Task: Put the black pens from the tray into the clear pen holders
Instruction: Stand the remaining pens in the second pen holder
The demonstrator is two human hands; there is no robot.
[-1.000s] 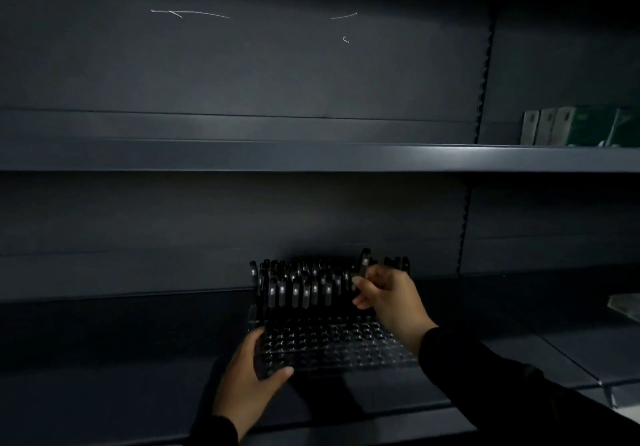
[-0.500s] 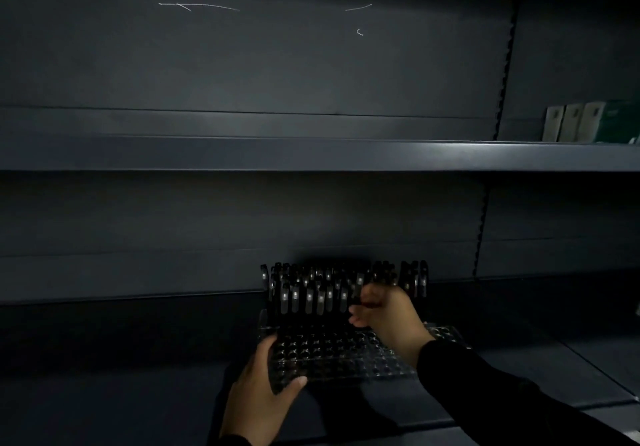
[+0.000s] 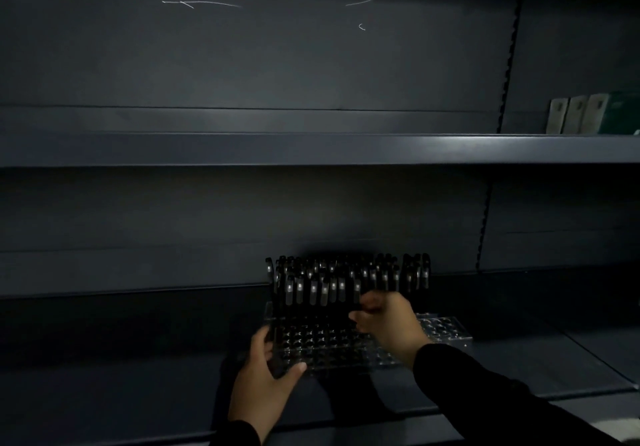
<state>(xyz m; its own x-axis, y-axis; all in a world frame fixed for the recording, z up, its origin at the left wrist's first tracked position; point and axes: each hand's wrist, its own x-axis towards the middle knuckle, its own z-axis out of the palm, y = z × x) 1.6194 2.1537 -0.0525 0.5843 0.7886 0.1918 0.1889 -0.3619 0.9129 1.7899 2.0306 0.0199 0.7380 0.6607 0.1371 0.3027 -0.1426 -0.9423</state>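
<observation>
**Right hand lowering among the pens, left hand steadying the holder**

On the lower shelf [image 3: 138,386] a clear pen holder [image 3: 332,348] is standing, its back rows filled with upright black pens [image 3: 346,279] and its front rows showing open holes. A second clear section [image 3: 443,327] is lying just to its right, partly hidden behind the right wrist.

Compared with a second ago, the right hand [image 3: 388,324] is sitting lower: the pen it was then lifting above the back row is no longer sticking up, and the hand is now hovering at the front edge of the filled rows. Its fingers [image 3: 370,303] are curling inward at the pens, but the dim light is hiding whether they are pinching one, so I cannot tell. The left hand [image 3: 263,386] is staying at the holder's front-left corner, thumb [image 3: 294,369] pressing on the front edge and the other fingers wrapping the left side. The view is also shifting slightly left, so the holder is appearing further right.

On the upper shelf [image 3: 311,149], far right, pale boxes [image 3: 575,114] are standing beside a green one [image 3: 620,111]; no writing on them is readable. Thin white scratches [image 3: 201,3] are marking the back panel.
</observation>
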